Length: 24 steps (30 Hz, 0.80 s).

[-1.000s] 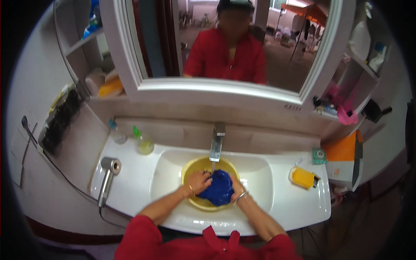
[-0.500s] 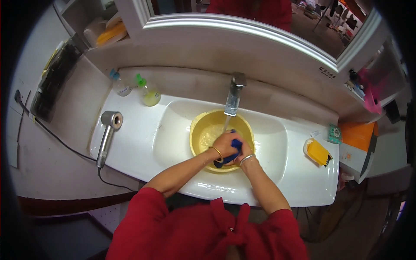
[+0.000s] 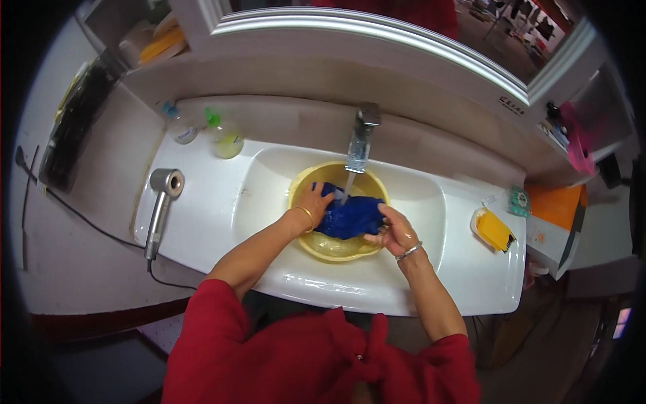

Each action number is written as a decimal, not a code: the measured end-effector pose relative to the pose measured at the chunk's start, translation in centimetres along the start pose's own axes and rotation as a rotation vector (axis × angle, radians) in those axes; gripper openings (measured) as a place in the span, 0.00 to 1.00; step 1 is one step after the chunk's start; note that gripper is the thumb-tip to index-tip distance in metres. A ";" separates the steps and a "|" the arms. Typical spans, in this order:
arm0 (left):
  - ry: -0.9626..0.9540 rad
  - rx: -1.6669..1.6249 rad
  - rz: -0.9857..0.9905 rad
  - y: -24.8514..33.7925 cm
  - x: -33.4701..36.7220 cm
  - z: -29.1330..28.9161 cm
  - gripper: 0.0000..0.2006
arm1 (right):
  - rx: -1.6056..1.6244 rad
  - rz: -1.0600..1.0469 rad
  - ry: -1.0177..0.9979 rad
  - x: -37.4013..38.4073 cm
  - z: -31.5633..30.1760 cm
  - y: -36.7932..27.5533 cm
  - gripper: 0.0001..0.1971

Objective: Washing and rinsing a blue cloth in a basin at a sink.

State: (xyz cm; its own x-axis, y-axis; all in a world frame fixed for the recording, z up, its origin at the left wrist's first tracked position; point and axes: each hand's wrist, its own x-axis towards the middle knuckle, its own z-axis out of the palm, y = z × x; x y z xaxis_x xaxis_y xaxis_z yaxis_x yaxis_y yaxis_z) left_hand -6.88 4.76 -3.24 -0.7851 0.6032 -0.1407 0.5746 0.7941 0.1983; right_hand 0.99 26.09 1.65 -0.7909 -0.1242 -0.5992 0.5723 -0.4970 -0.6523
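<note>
A wet blue cloth (image 3: 353, 217) is spread between my two hands over a yellow basin (image 3: 296, 180) that stands in the white sink. My left hand (image 3: 311, 203) holds the cloth's left edge. At its right edge the cloth is gripped by my right hand (image 3: 400, 231), thumb and fingers around it. Water runs from the square metal faucet (image 3: 359, 145) down onto the cloth. Some water shows in the basin below the cloth.
On the sink (image 3: 202, 202) lies a grey hair dryer (image 3: 161, 212) with its cord at the left. Two pump bottles, one blue-topped (image 3: 182, 128) and one green-topped (image 3: 227, 141), stand behind. A yellow brush (image 3: 494, 232) and a green box (image 3: 519, 201) are at the right.
My hands were close together around the bunched cloth; now they have moved apart and the cloth is opened out between them. The view has shifted slightly.
</note>
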 end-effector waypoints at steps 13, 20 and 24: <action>0.126 -0.931 0.179 8.7 0.2 -5.5 0.12 | 0.447 -0.012 0.026 9.0 -3.0 5.5 0.17; 0.487 -0.604 0.219 9.0 -0.6 -3.7 0.09 | 0.574 -0.020 -0.159 8.6 -2.1 7.5 0.12; 0.090 -0.279 0.026 3.6 -0.1 -2.0 0.16 | 0.352 -0.015 0.031 3.8 -0.7 3.4 0.23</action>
State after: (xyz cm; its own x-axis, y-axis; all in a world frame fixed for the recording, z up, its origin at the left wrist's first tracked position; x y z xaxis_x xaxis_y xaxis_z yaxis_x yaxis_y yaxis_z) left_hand -5.15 7.42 -0.55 -0.7954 0.6042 -0.0476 0.5189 0.7195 0.4615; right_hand 0.11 24.52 -3.18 -0.7887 -0.0914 -0.6079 0.4466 -0.7648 -0.4644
